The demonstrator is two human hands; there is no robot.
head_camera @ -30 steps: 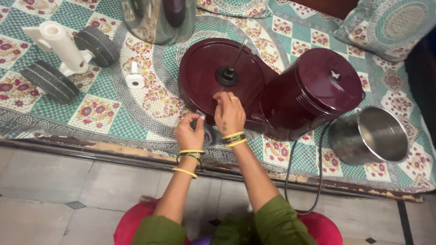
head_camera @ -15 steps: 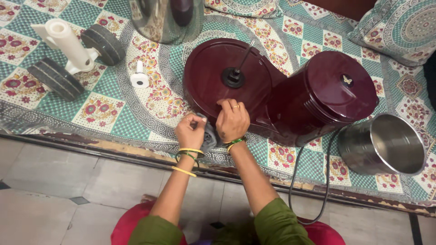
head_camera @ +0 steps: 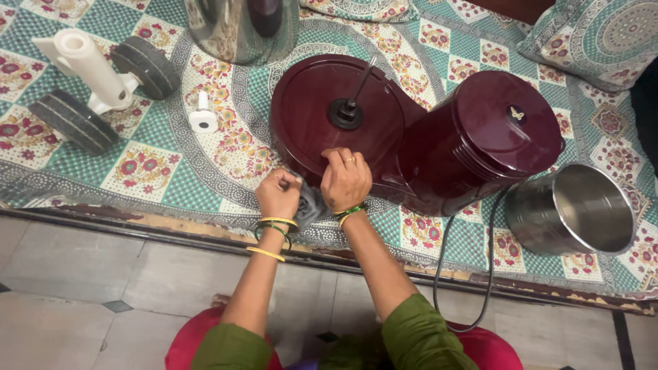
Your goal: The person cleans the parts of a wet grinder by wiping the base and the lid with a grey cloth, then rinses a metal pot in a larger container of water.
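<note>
Maroon grinder (head_camera: 411, 130) lies lengthwise left-right, spindle (head_camera: 358, 88) pointing up-right.

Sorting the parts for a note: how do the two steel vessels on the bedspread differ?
The steel pot right of the maroon grinder lies tipped on its side, its open mouth showing an empty inside; it shows whole. The steel drum at the top edge is cut off by the frame, with a dark reflection on its wall. Both are shiny bare metal.
</note>
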